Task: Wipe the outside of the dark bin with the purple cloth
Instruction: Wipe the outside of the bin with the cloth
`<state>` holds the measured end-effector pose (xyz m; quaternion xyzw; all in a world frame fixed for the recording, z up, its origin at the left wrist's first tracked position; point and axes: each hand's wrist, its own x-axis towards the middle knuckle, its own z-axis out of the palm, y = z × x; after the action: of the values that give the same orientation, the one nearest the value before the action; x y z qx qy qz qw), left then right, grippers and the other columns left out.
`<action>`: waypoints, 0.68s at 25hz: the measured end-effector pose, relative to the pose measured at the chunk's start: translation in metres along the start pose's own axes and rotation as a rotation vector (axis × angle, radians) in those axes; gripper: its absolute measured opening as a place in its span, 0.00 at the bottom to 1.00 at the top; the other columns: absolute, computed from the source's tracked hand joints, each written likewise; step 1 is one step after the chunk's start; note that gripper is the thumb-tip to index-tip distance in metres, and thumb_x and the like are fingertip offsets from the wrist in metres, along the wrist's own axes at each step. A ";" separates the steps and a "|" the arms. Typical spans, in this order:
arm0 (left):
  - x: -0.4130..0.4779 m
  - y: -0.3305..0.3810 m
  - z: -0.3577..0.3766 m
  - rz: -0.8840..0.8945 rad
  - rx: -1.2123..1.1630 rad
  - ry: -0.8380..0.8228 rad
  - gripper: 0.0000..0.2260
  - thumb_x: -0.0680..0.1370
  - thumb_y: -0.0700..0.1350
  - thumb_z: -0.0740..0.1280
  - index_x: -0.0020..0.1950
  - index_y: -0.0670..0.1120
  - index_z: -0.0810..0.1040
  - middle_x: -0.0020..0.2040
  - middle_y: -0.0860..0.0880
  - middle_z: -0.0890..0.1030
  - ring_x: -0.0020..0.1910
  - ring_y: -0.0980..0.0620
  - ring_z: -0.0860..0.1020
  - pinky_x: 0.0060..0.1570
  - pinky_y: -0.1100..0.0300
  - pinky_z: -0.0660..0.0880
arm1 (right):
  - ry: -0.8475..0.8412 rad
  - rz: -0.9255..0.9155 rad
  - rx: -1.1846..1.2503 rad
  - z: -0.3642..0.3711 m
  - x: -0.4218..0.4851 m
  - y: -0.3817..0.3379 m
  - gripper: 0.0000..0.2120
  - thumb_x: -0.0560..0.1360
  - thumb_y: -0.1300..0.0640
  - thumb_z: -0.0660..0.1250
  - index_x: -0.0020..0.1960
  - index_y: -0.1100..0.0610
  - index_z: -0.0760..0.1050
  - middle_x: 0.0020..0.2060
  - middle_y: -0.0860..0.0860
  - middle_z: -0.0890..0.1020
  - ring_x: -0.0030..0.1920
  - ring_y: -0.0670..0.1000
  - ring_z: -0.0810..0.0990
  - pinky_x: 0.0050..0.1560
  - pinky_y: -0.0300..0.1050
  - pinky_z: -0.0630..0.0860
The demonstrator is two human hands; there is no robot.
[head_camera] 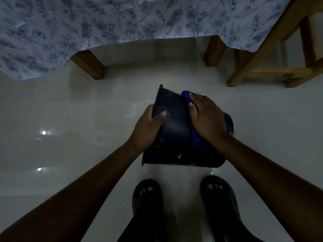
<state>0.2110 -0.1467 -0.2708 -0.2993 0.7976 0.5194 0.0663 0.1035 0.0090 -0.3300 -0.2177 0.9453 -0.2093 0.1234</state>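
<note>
Dark plastic fills the middle of the scene: the dark bin (176, 133) is held tipped on its side above the pale, glossy floor (70, 110), its rimmed mouth turned to the left and its base pointing right. The left hand (148, 130) is closed on the rim, thumb lying over the outer wall and the other fingers hidden on the far side of the lip. The right hand (206, 117) lies flat and spread on the upper side of the bin, pressing the purple cloth (187, 98) against the outside wall; the cloth shows beyond the fingertips and again below the wrist, where it hangs bunched against the bin's side. Whether those fingers pinch the cloth or only press it down I cannot tell.

Both forearms are bare and reach in from the lower corners. Below the bin stand the person's two feet in dark slippers (148, 198), toes showing, one on each side of a bright strip of floor. Beyond the bin, a table (89, 64) on wooden legs stands draped in a white cloth with blue-grey leaf print (122, 20), which hangs low over the legs. To the right is a wooden chair frame (272, 49), partly under the same cloth. The light is dim, with small bright reflections on the floor at the left.
</note>
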 end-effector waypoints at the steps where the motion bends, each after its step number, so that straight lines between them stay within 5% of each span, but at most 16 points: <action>1: -0.013 -0.006 -0.002 0.032 0.053 0.018 0.12 0.81 0.52 0.59 0.60 0.47 0.71 0.47 0.54 0.78 0.43 0.59 0.78 0.36 0.77 0.73 | -0.006 -0.005 0.008 0.000 -0.004 0.002 0.27 0.79 0.45 0.48 0.74 0.55 0.65 0.71 0.56 0.71 0.71 0.59 0.69 0.73 0.53 0.63; 4: 0.002 -0.005 -0.002 0.049 0.224 0.105 0.14 0.81 0.54 0.58 0.57 0.45 0.72 0.44 0.52 0.77 0.40 0.55 0.76 0.33 0.70 0.72 | 0.017 -0.039 -0.040 0.009 -0.053 -0.012 0.27 0.80 0.45 0.48 0.77 0.53 0.58 0.76 0.54 0.63 0.76 0.59 0.58 0.74 0.59 0.59; 6: 0.032 0.014 0.003 -0.106 0.209 0.101 0.15 0.81 0.53 0.58 0.58 0.43 0.72 0.47 0.49 0.78 0.42 0.53 0.77 0.38 0.61 0.74 | 0.041 -0.098 -0.073 0.013 -0.087 -0.024 0.26 0.80 0.46 0.49 0.77 0.51 0.56 0.78 0.53 0.59 0.78 0.58 0.52 0.75 0.59 0.52; 8: 0.051 0.019 0.004 -0.241 0.100 0.077 0.16 0.81 0.52 0.58 0.62 0.42 0.72 0.55 0.44 0.79 0.49 0.47 0.79 0.46 0.55 0.77 | 0.045 -0.165 -0.075 0.012 -0.068 -0.024 0.25 0.81 0.45 0.49 0.76 0.51 0.59 0.76 0.53 0.63 0.77 0.58 0.57 0.75 0.58 0.55; 12: 0.021 0.002 0.000 -0.165 -0.112 0.052 0.11 0.80 0.50 0.61 0.59 0.47 0.73 0.52 0.49 0.81 0.48 0.52 0.80 0.44 0.60 0.77 | -0.002 -0.072 0.008 -0.004 0.010 -0.011 0.23 0.81 0.47 0.49 0.70 0.55 0.70 0.67 0.55 0.76 0.68 0.58 0.73 0.71 0.52 0.64; 15: 0.014 -0.005 0.002 -0.079 0.065 0.205 0.11 0.81 0.50 0.60 0.54 0.44 0.75 0.42 0.52 0.79 0.40 0.56 0.78 0.36 0.73 0.72 | 0.048 -0.027 -0.063 0.005 -0.036 -0.007 0.24 0.80 0.47 0.50 0.73 0.54 0.66 0.71 0.55 0.72 0.72 0.60 0.67 0.71 0.57 0.64; 17: 0.025 -0.006 0.003 -0.088 0.092 0.222 0.11 0.81 0.49 0.60 0.54 0.43 0.75 0.43 0.50 0.79 0.40 0.53 0.78 0.34 0.69 0.71 | 0.058 -0.082 -0.133 0.017 -0.089 -0.024 0.25 0.80 0.47 0.52 0.76 0.52 0.61 0.75 0.53 0.65 0.77 0.60 0.58 0.73 0.61 0.59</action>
<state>0.1936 -0.1558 -0.2867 -0.3862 0.8092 0.4426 0.0138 0.1951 0.0251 -0.3215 -0.2576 0.9507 -0.1571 0.0723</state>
